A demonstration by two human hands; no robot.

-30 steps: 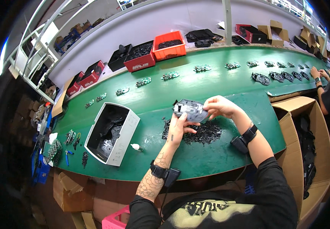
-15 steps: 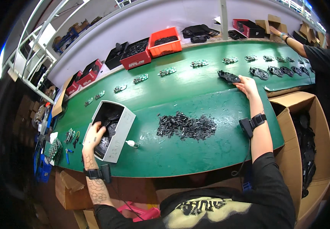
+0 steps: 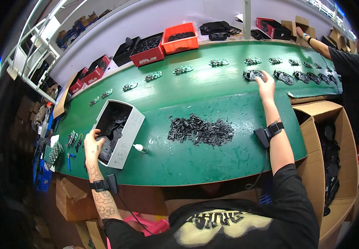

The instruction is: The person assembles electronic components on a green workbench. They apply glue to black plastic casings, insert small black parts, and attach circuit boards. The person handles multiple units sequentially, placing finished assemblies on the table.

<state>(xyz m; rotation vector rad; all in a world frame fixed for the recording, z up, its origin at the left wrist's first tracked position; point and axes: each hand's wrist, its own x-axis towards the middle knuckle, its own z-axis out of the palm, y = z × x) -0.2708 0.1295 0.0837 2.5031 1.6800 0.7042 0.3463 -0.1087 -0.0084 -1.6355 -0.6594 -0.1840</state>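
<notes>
My right hand (image 3: 266,86) is at the far right of the green bench, its fingers apart beside a black mouse base shell (image 3: 252,75). That shell lies flat on the bench at the left end of a row of similar shells (image 3: 284,77). My left hand (image 3: 93,146) is at the near left rim of a grey-white box (image 3: 128,139), thumb and fingers spread with nothing seen in them. Inside the box are dark plastic parts (image 3: 112,135), partly covered by the hand and the box wall.
A heap of small black pieces (image 3: 200,130) covers mid-bench, with a small white bottle (image 3: 140,148) left of it. Green circuit boards (image 3: 183,69) form a line behind. Bins (image 3: 180,38) stand along the wall; a cardboard carton (image 3: 312,166) and a co-worker (image 3: 345,62) are at right.
My right hand has set the mouse base shell down on the bench and let go of it. My left hand has drawn out of the box to its left rim.
</notes>
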